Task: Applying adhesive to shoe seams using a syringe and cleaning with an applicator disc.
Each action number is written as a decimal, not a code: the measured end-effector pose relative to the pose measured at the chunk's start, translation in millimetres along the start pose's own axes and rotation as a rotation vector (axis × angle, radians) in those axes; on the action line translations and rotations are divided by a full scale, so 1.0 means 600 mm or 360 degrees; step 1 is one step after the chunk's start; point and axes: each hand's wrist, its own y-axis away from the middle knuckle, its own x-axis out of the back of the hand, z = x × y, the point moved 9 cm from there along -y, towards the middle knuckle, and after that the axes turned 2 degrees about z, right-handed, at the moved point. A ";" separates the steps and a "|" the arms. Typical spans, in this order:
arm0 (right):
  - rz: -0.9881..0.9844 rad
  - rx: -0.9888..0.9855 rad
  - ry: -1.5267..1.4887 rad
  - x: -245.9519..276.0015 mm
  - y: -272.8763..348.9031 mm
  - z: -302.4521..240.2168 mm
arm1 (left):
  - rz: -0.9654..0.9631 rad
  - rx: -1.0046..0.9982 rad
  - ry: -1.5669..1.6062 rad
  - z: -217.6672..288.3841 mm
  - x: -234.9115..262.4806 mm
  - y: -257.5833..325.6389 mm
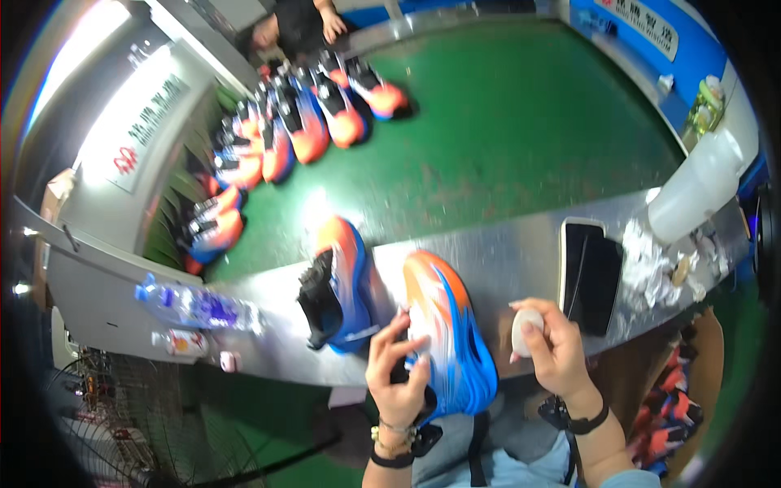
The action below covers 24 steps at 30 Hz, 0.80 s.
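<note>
— What is held by the right hand (560,351)?
— A pale oval pad (529,332) is pinched there between thumb and fingers, well apart from the shoe.
— And the left hand (396,381)?
— Its loosely curled fingers are laid against the upper of an orange, white and blue running shoe (457,350); whether the shoe is actually gripped cannot be told (the opening is mostly covered by the hand).
— Where is that shoe placed?
— Over the near edge of the metal ledge (508,252), toe pointed away, sole turned to the right.
— What is set around it?
— To the left, a second running shoe (351,281) with a black collar is stood; to the right, two dark phone-like slabs (595,289) are overlapped, with crumpled white paper (647,264) and a translucent jug (698,189) beyond. A clear bottle (195,307) is laid at the far left.
— And farther out?
— More matching shoes (301,122) are grouped on the green surface (521,130), near a co-worker's hand (333,29).
</note>
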 end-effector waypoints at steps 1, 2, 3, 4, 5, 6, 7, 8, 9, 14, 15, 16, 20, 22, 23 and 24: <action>-0.0013 0.0029 -0.0061 0.007 0.004 -0.004 | -0.0080 -0.0010 -0.0110 0.014 -0.005 -0.004; -0.0032 0.0053 -0.0121 0.009 0.006 0.000 | -0.0153 -0.0013 -0.0224 0.025 -0.010 -0.005; -0.0065 0.0124 -0.0086 0.008 0.007 -0.002 | -0.0133 0.0202 -0.0292 0.031 -0.010 -0.004; -0.0097 0.0183 -0.0049 0.004 0.007 -0.007 | -0.0170 0.0171 -0.0443 0.039 -0.008 -0.004; -0.0135 0.0024 -0.0110 -0.002 0.011 0.002 | -0.0254 -0.0002 -0.0610 0.045 -0.011 -0.001; -0.0141 0.0036 -0.0203 -0.009 0.013 0.007 | -0.0338 -0.0165 -0.0782 0.062 -0.018 -0.004; -0.0121 0.0037 -0.0251 -0.011 0.011 0.011 | -0.0351 -0.0238 -0.0821 0.071 -0.024 -0.006; -0.0101 0.0031 -0.0297 -0.011 0.010 0.012 | -0.0343 -0.0247 -0.0826 0.076 -0.027 -0.010; -0.0111 0.0037 -0.0302 -0.013 0.010 0.011 | -0.0378 -0.0310 -0.0892 0.085 -0.036 -0.014; -0.0061 0.0052 -0.0089 -0.004 0.008 0.014 | -0.0546 -0.0335 -0.1059 0.107 -0.064 -0.026; -0.0065 0.0046 -0.0089 -0.003 0.008 0.015 | -0.0546 -0.0328 -0.1060 0.109 -0.067 -0.028; -0.0062 -0.0007 -0.0083 -0.001 0.009 0.020 | -0.0562 -0.0341 -0.1112 0.111 -0.073 -0.028; -0.0017 -0.0123 -0.0079 0.006 0.015 0.025 | -0.0584 -0.0359 -0.1230 0.116 -0.089 -0.025; 0.0010 -0.0112 -0.0067 0.005 0.017 0.028 | -0.0590 -0.0425 -0.1306 0.114 -0.091 -0.021; 0.0038 -0.0098 -0.0057 0.006 0.017 0.028 | -0.0597 -0.0494 -0.1382 0.116 -0.094 -0.019; 0.0036 -0.0102 -0.0055 0.005 0.016 0.032 | -0.0598 -0.0489 -0.1381 0.115 -0.093 -0.018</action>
